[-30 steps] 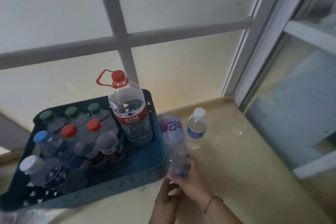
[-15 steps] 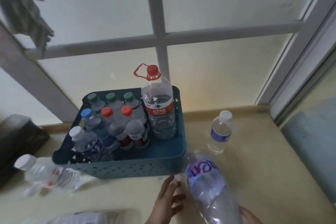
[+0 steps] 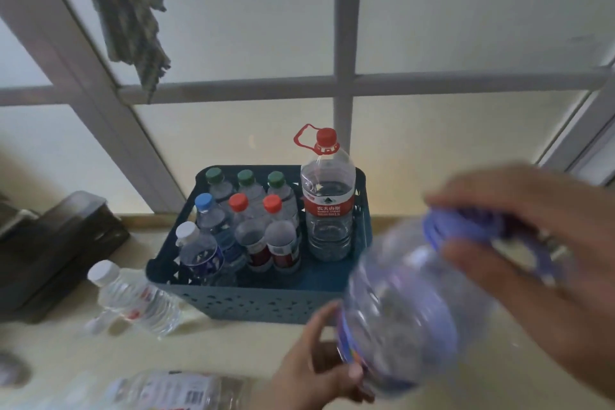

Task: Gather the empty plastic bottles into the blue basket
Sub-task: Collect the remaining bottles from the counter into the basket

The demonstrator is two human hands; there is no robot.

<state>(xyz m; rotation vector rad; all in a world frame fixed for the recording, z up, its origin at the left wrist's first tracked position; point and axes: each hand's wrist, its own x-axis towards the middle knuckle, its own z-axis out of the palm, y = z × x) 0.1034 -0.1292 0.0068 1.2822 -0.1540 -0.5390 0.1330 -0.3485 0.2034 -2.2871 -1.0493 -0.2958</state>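
Note:
A large clear bottle with a purple label and purple cap (image 3: 402, 303) hangs blurred in front of me at lower right. My left hand (image 3: 316, 366) grips its lower end. My right hand (image 3: 545, 263) is closed over its capped top. Behind it stands the blue basket (image 3: 253, 304), holding several small capped bottles and one tall bottle with a red cap and handle (image 3: 327, 206). Left of the basket a small white-capped bottle (image 3: 136, 298) lies on its side. Another clear bottle (image 3: 173, 391) lies along the bottom edge.
A dark box-like object (image 3: 56, 250) sits at the left on the pale counter (image 3: 233, 349). A frosted window with white bars rises behind the basket, and a checked cloth (image 3: 129, 10) hangs from the frame at upper left.
The purple-labelled bottle rose from the counter toward me, and both hands now grip it, the right one at its cap. The view swung left, so the small blue-labelled bottle is out of sight.

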